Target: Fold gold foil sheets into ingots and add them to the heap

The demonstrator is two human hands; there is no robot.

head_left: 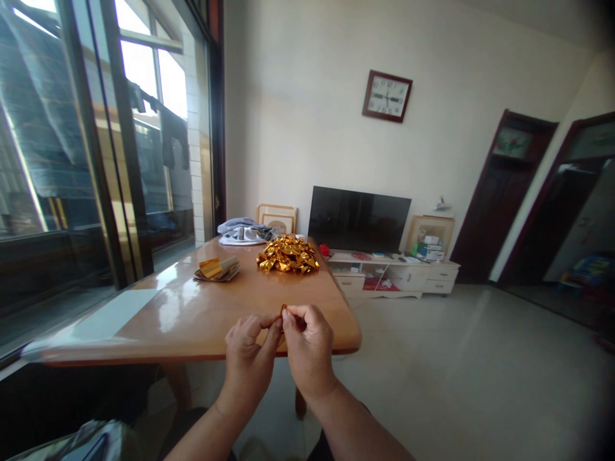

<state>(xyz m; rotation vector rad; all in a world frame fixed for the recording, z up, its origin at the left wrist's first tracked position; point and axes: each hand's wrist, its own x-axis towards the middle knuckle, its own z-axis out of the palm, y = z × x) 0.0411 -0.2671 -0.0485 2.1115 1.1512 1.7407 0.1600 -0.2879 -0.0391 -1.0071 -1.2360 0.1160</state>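
Over the table's front edge, my left hand (250, 349) and my right hand (310, 346) meet fingertip to fingertip. Both pinch a small piece of gold foil paper (283, 310), mostly covered by the fingers. Beyond them on the wooden table (259, 296) lies a heap of folded gold foil pieces (288, 255). To the left of the heap is a stack of flat foil sheets (217, 269), its top sheet curled.
Folded cloth (245, 231) lies at the table's far end. Behind stand a low white cabinet (408, 276) and a black television (359, 219). A sliding window (120, 141) borders the left side.
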